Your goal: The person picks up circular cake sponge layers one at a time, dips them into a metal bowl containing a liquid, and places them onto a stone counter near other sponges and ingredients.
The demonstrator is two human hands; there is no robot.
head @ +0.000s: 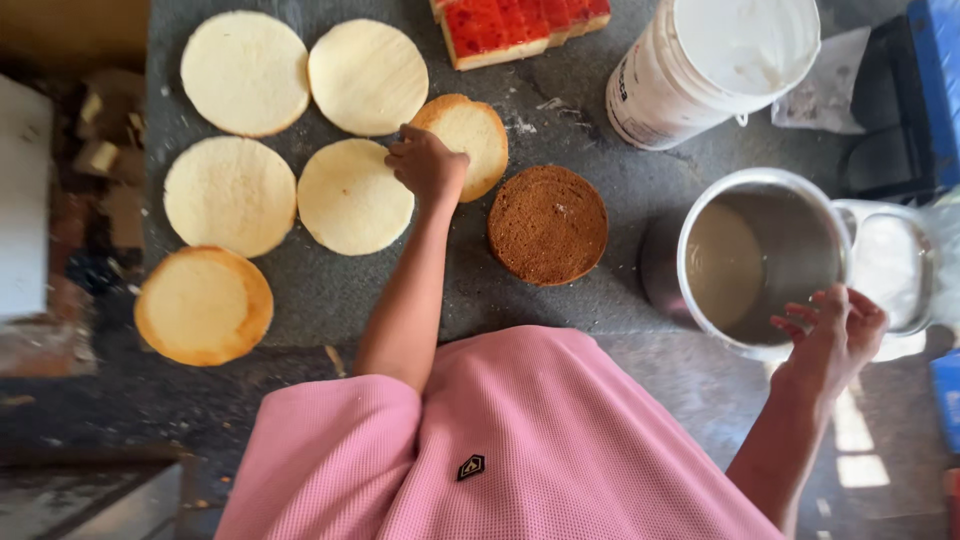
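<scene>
Head view is looking straight down over a pink garment [500,440] at a dark stone tabletop [330,290] laid out with round sponge cake layers. The left hand [428,165] is reaching forward, its grip closing together on the left edge of a pale cake round with a browned rim [474,140], which is lying flat near the middle of the tabletop, just above a dark brown cake round [548,224]. That brown round is sitting apart from the hand, to its right. Two pale rounds are lying just left of the hand, one near the wrist [352,196] and one further up [367,76]; two more pale rounds [236,135] are lying beyond them, and a golden-rimmed round [203,305] is resting nearest the tabletop's front left edge.

The right hand [832,330] is resting at the near rim of a steel pot [760,260], its fingers loosely apart and curling over the rim; whether the grip is actually clamping the rim, I cannot tell. The pot is holding a pale brownish liquid. A white plastic bucket [700,70] is standing behind the pot, tilted in this view, and a rectangular cake topped with red [520,25] is sitting at the far edge.
</scene>
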